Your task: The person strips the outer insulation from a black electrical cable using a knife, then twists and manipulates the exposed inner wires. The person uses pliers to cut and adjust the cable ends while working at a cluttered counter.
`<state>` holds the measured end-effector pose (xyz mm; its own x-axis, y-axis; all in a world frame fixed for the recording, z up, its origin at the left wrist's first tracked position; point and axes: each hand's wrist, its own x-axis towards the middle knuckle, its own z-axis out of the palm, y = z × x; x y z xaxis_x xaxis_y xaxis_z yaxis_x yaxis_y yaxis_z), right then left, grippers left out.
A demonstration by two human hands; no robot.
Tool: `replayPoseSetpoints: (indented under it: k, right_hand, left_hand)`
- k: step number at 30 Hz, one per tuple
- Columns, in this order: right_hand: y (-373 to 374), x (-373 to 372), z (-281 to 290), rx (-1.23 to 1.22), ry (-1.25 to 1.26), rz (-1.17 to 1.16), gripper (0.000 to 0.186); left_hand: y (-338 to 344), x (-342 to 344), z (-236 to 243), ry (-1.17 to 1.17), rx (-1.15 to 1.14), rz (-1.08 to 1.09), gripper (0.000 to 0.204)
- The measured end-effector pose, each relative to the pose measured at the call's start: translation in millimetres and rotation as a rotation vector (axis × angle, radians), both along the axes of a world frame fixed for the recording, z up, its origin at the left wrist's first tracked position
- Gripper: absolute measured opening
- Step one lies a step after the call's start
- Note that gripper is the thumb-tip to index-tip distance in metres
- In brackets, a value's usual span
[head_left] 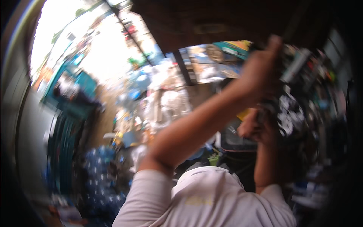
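Observation:
My left arm reaches across to the upper right, and my left hand (pixel 262 70) is raised beside a dark panel or cabinet (pixel 227 28). Its thumb points up; motion blur and shadow hide the other fingers. Below it, my right hand (pixel 253 126) is closed with the fingers curled in. Something dark lies against that fist, too blurred to name. A small yellow patch (pixel 243 114) shows just behind the right hand. Under both hands is a dark, flat-topped object with a pale edge (pixel 238 142).
A black-and-white patterned bag or cloth (pixel 290 111) is right of my hands. Heaped pale plastic (pixel 166 102) covers the ground ahead. Several clear bluish bottles (pixel 100 174) lie at the lower left, near a teal slatted frame (pixel 62 151). A dark post (pixel 183 68) stands ahead.

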<state>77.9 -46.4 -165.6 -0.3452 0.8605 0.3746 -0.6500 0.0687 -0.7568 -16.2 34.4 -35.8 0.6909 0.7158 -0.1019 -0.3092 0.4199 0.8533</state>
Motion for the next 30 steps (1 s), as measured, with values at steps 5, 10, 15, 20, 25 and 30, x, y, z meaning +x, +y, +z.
replayPoseSetpoints:
  k: [5, 10, 15, 20, 25, 30]
  right_hand:
    - [-15, -28, 6, -0.111, 0.862, 0.895, 0.037]
    - [-31, -46, 13, -0.008, 0.995, 0.871, 0.032]
    - [-43, -16, 29, -0.204, 0.406, 0.412, 0.035]
    - [-38, -4, 23, -0.187, -0.238, -0.042, 0.032]
    - [-28, 16, -5, -0.248, -0.094, -0.025, 0.037]
    - [3, 92, -218, -0.646, -0.586, -0.889, 0.035]
  left_hand:
    - [-7, -12, 6, -0.308, -0.078, -0.341, 0.057]
    - [-6, -12, 8, -0.396, -0.173, -0.496, 0.054]
    - [-17, -13, 15, -0.226, -0.061, -0.227, 0.056]
    - [-22, -3, 10, -0.127, -0.011, -0.006, 0.055]
    - [-13, -4, -2, -0.15, 0.053, -0.078, 0.053]
    - [-7, -9, -8, -0.144, 0.189, -0.069, 0.051]
